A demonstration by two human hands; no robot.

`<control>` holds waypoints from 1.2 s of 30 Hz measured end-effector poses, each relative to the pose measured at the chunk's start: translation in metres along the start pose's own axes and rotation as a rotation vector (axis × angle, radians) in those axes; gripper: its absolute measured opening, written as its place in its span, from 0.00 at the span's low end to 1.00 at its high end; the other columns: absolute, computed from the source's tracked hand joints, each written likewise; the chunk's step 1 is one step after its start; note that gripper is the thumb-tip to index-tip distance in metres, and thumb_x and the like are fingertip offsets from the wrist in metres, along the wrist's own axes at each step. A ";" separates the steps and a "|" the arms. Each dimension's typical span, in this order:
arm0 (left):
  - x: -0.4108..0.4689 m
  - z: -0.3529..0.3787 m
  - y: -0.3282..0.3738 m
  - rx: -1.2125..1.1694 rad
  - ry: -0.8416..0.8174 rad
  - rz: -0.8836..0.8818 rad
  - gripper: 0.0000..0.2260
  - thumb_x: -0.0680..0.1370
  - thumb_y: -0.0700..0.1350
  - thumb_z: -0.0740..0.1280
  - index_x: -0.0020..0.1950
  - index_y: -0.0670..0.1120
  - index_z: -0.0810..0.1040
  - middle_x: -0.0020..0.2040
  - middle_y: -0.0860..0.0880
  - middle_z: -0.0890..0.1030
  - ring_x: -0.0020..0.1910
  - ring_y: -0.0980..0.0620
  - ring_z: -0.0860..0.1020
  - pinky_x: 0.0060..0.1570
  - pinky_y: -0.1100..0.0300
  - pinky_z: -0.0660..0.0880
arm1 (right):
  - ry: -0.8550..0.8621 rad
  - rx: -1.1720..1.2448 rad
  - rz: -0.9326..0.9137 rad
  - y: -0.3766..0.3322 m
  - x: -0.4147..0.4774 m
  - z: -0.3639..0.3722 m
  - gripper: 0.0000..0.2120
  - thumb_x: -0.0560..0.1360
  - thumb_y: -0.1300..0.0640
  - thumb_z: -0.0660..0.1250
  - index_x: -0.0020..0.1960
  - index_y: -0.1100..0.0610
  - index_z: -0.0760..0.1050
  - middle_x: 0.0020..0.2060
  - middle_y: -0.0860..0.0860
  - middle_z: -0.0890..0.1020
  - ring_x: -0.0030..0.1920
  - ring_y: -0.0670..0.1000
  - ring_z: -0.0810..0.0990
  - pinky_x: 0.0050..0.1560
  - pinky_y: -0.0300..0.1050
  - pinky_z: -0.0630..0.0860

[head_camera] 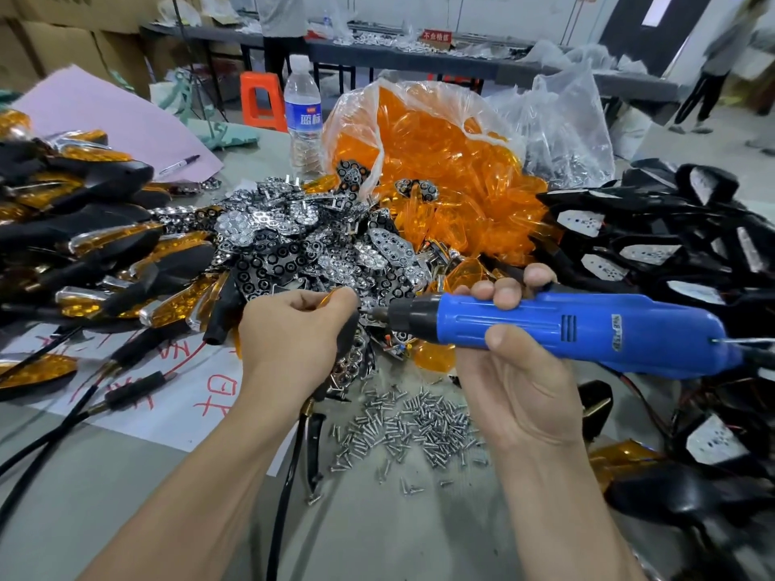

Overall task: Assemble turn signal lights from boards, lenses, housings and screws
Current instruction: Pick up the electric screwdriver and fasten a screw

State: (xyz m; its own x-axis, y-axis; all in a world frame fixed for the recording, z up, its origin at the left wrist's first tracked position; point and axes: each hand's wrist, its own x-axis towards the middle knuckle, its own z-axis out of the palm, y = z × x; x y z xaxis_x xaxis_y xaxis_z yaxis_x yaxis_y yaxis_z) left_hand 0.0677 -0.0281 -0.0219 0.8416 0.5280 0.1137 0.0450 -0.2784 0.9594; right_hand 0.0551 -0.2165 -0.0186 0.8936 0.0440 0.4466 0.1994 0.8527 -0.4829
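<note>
The left hand [293,333] hid most of its light [350,334] and the tip of the blue screwdriver [566,329]; the cord [759,355] ran off the right edge.

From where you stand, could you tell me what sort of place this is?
Probably a small factory assembly bench: a bag of orange lenses, a heap of loose screws, stacked finished lights, and the right hand gripping a blue electric screwdriver at the light in the left hand.

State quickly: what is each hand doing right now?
Left hand: grips a light.
Right hand: grips the screwdriver, its tip at the light.
</note>
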 end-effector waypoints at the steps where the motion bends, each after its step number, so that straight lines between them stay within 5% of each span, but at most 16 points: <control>1: -0.001 0.000 0.000 0.003 -0.006 -0.001 0.05 0.66 0.59 0.74 0.33 0.60 0.85 0.25 0.53 0.81 0.21 0.60 0.72 0.20 0.67 0.66 | -0.009 -0.018 0.000 -0.001 -0.001 -0.001 0.20 0.65 0.75 0.64 0.49 0.54 0.74 0.41 0.50 0.78 0.48 0.52 0.77 0.69 0.51 0.71; 8: 0.000 -0.003 0.005 0.117 -0.114 0.034 0.11 0.72 0.54 0.76 0.29 0.60 0.84 0.21 0.57 0.75 0.21 0.63 0.72 0.21 0.72 0.64 | -0.208 -0.083 0.018 -0.007 0.002 -0.002 0.22 0.61 0.78 0.67 0.46 0.55 0.75 0.42 0.50 0.79 0.49 0.52 0.78 0.67 0.50 0.73; 14: 0.001 -0.007 0.008 0.272 -0.093 0.061 0.14 0.73 0.58 0.74 0.29 0.54 0.82 0.29 0.65 0.80 0.34 0.66 0.77 0.28 0.62 0.66 | -0.208 -0.030 0.031 -0.005 0.000 -0.004 0.23 0.62 0.80 0.66 0.46 0.55 0.75 0.42 0.51 0.79 0.50 0.52 0.78 0.67 0.50 0.73; 17: 0.001 -0.006 0.008 0.301 -0.088 0.068 0.14 0.73 0.59 0.74 0.32 0.53 0.83 0.30 0.67 0.79 0.34 0.63 0.78 0.31 0.63 0.65 | -0.208 -0.011 0.028 -0.006 -0.002 -0.006 0.22 0.63 0.77 0.74 0.47 0.55 0.75 0.43 0.51 0.79 0.50 0.52 0.78 0.68 0.51 0.72; 19: -0.001 -0.005 0.006 0.299 -0.090 0.055 0.13 0.72 0.59 0.74 0.32 0.53 0.83 0.30 0.69 0.79 0.36 0.70 0.77 0.30 0.64 0.65 | -0.185 -0.022 0.034 -0.005 -0.003 -0.008 0.23 0.63 0.78 0.69 0.49 0.54 0.76 0.42 0.50 0.80 0.50 0.52 0.78 0.68 0.51 0.72; 25: 0.007 -0.011 0.004 0.310 -0.166 0.038 0.15 0.73 0.60 0.74 0.32 0.53 0.84 0.25 0.58 0.80 0.29 0.64 0.77 0.29 0.63 0.66 | -0.047 0.012 0.057 -0.003 -0.005 -0.015 0.29 0.65 0.76 0.63 0.60 0.53 0.77 0.41 0.51 0.79 0.50 0.53 0.78 0.71 0.53 0.69; 27: 0.008 -0.017 0.005 0.278 -0.181 0.049 0.10 0.71 0.63 0.74 0.35 0.60 0.85 0.25 0.55 0.81 0.24 0.61 0.77 0.27 0.64 0.67 | -0.055 0.012 0.051 -0.004 -0.004 -0.015 0.29 0.65 0.76 0.63 0.60 0.54 0.77 0.41 0.51 0.79 0.50 0.53 0.77 0.71 0.54 0.68; 30: 0.035 -0.028 0.010 0.081 -0.063 -0.140 0.12 0.74 0.58 0.73 0.44 0.50 0.88 0.28 0.45 0.82 0.17 0.56 0.74 0.17 0.63 0.68 | -0.111 -0.035 0.031 -0.015 -0.007 -0.015 0.31 0.65 0.75 0.62 0.63 0.53 0.77 0.41 0.50 0.79 0.50 0.52 0.77 0.72 0.54 0.66; 33: 0.066 -0.057 0.009 -0.501 -0.267 -0.436 0.15 0.85 0.51 0.60 0.59 0.41 0.78 0.35 0.42 0.81 0.18 0.55 0.72 0.14 0.66 0.63 | -0.151 0.016 0.079 -0.025 -0.014 -0.015 0.36 0.67 0.75 0.70 0.72 0.56 0.73 0.43 0.51 0.79 0.51 0.52 0.79 0.69 0.53 0.72; 36: 0.070 -0.079 -0.008 -0.997 -0.346 -0.582 0.17 0.82 0.53 0.59 0.55 0.40 0.77 0.39 0.46 0.80 0.24 0.55 0.71 0.17 0.68 0.62 | 0.209 -0.019 0.250 -0.014 -0.015 -0.005 0.37 0.67 0.68 0.75 0.76 0.59 0.71 0.40 0.52 0.79 0.43 0.52 0.81 0.56 0.52 0.81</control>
State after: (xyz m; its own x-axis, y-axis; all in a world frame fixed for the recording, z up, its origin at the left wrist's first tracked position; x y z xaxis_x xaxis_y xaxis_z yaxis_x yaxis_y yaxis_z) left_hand 0.0836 0.0746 -0.0015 0.9400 0.0826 -0.3311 0.1590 0.7526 0.6390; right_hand 0.0407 -0.2316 -0.0225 0.9786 0.1414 0.1494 -0.0308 0.8190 -0.5730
